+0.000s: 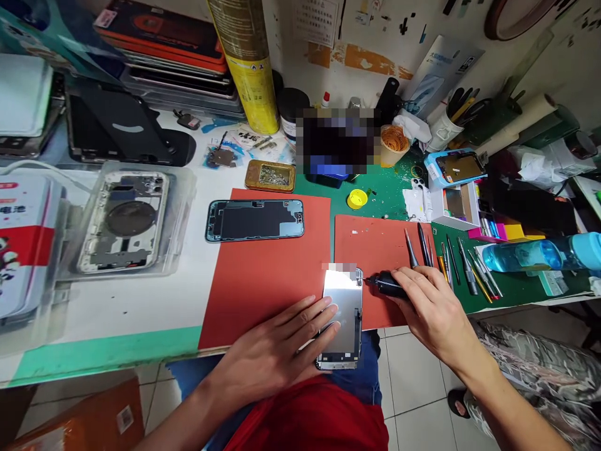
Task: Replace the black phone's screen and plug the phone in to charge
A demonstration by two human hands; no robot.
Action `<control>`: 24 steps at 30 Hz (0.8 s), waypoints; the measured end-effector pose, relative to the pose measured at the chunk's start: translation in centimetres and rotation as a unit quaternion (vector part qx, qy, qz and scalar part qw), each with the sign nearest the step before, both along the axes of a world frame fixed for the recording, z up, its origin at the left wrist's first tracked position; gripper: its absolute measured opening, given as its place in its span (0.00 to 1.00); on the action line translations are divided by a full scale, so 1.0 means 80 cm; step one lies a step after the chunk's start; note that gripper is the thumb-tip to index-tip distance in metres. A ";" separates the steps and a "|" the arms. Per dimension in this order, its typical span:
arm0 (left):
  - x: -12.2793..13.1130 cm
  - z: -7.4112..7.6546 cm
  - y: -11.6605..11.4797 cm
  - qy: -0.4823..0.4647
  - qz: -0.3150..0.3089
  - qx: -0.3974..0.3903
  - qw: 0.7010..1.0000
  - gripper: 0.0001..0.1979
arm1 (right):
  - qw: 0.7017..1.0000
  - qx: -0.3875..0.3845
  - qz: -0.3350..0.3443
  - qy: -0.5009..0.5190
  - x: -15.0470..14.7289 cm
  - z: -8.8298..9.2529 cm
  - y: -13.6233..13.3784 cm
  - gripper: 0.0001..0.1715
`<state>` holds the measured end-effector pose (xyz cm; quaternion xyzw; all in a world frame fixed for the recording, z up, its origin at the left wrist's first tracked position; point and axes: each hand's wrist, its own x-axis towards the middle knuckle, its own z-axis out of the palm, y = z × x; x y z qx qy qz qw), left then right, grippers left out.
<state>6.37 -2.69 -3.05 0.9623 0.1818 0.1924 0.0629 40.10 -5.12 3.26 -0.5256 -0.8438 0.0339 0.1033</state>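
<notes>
A silver phone screen panel [345,313] lies face down across the front edge of the red mats, partly overhanging the bench. My left hand [277,351] rests flat on its left side, fingers stretched out, pressing it down. My right hand [434,307] is closed round a black screwdriver [385,285], whose tip touches the panel's upper right corner. A blue phone housing [255,220] lies further back on the left red mat [263,275].
Tweezers and small tools [451,260] lie in a row on the green mat to the right, beside a blue water bottle [535,254]. A clear tray with a silver phone frame [124,219] sits at left. A gold screw tin [270,176], a yellow cap [357,198] and clutter line the back.
</notes>
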 end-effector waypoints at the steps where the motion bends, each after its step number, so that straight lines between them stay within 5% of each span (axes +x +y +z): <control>1: 0.000 -0.001 0.000 0.003 -0.002 0.003 1.000 0.27 | 1.000 -0.003 -0.002 0.000 0.001 -0.001 -0.001 0.38; 24: 0.003 0.005 0.003 -0.016 0.002 -0.013 1.000 0.28 | 1.000 -0.003 0.006 -0.013 -0.001 0.001 -0.001 0.40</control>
